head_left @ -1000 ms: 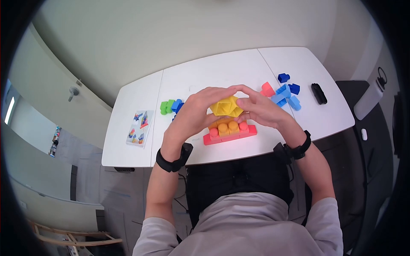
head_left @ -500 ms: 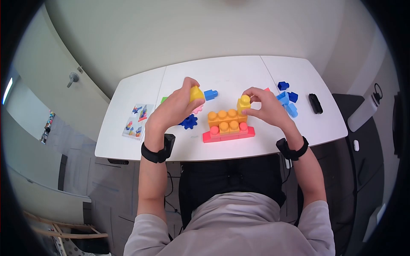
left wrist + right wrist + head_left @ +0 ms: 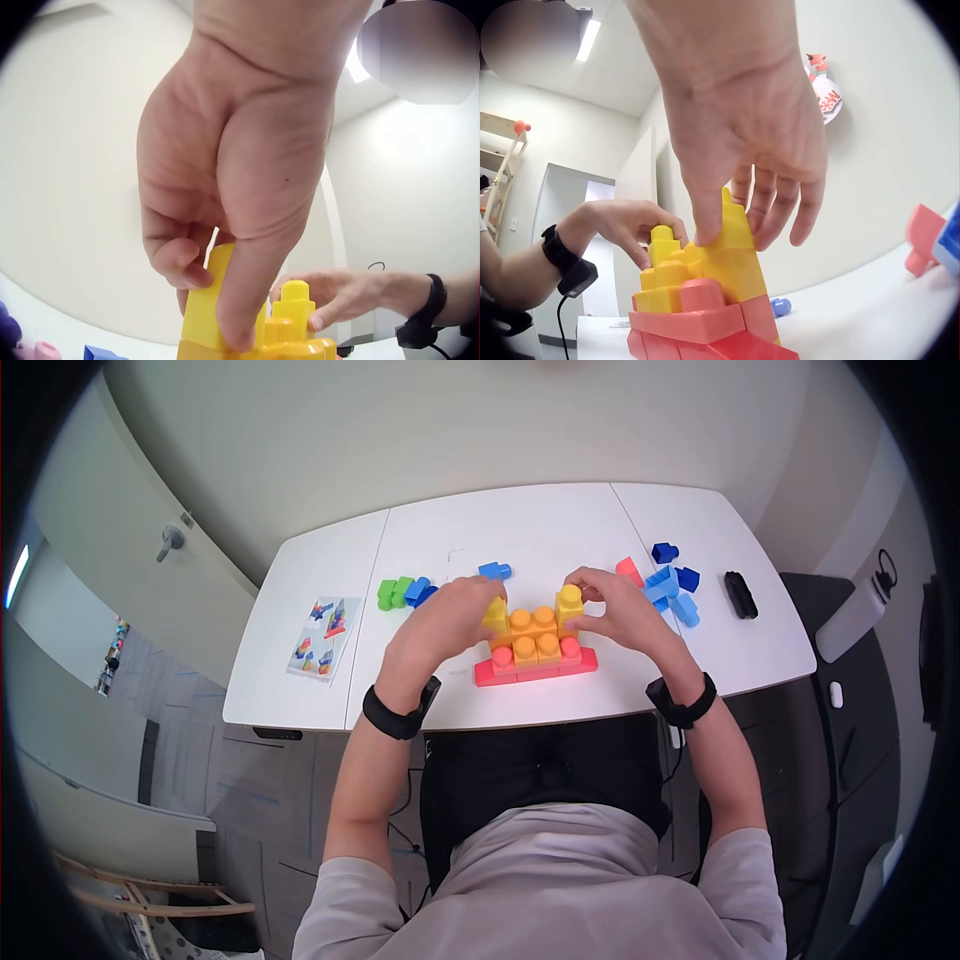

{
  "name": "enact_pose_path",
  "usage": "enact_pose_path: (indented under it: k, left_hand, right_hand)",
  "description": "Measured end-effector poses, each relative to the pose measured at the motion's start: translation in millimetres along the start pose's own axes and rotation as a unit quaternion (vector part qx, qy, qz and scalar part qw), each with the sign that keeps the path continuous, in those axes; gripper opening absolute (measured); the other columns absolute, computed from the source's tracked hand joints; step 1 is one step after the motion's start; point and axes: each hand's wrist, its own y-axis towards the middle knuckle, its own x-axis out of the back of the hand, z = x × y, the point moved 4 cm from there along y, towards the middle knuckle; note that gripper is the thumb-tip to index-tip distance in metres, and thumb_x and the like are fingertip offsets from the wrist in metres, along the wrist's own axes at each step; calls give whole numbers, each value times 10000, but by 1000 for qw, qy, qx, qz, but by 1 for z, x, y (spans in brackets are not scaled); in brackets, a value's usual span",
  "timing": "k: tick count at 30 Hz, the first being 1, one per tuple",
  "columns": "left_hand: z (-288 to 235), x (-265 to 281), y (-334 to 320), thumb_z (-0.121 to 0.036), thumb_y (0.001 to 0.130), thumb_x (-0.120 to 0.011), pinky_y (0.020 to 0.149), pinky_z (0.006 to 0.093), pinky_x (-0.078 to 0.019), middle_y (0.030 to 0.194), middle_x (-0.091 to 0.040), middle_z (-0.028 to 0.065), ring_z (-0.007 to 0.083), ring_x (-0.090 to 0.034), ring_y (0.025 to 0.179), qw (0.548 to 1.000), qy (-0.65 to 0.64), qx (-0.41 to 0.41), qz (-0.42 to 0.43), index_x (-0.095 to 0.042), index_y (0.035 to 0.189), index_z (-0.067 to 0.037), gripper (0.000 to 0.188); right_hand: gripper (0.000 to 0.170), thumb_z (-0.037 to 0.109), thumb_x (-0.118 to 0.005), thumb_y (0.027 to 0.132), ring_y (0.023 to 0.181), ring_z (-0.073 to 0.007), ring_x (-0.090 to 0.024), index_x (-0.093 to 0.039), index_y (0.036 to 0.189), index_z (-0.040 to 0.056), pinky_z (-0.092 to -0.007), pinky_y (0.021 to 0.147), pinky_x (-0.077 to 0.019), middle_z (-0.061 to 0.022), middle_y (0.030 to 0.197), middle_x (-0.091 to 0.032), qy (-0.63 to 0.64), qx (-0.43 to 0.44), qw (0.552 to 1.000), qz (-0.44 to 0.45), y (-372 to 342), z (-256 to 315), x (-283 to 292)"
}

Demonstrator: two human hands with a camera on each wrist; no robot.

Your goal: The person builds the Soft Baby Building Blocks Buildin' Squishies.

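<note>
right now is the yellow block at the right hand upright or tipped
Upright: the yellow block stands stud up at the end of the orange blocks, with the right hand pinching it.

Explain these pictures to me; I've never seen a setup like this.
No robot here: a person works with two bare hands. The wide picture comes from a camera worn on the head, looking down. The other two come from cameras on the wrists, worn on black straps, each looking at its own hand.

On the white table is a toy block build: a red base with orange blocks on it. The left hand pinches the left yellow block, the right hand the right yellow block, one at each end of the orange part.

Around it lie a picture sheet, green blocks, blue blocks and a black object.
</note>
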Motion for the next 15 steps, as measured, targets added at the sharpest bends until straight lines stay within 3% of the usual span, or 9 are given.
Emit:
enact_pose_path:
  k: [13,15]
  left_hand:
    - [5,-12,4,-61,809,-802,880,449,-540,1083,-695,180,373,-662,1052,999,10,28,23,-630,1162,-17,396]
    - [4,-11,4,-64,806,-804,880,458,-556,1064,-707,217,403,-684,1041,999,-5,38,24,-612,1120,2,375]
  right_hand:
    - [424,128,-845,827,958,-230,-692,-613,1169,32,-367,930,-570,-98,1022,-698,16,-11,1000,8,0,-4,-3]
    - [423,126,-844,827,957,-232,-691,-614,1170,33,-366,929,-571,-99,1022,-698,20,-11,1000,7,-1,-5,-3]
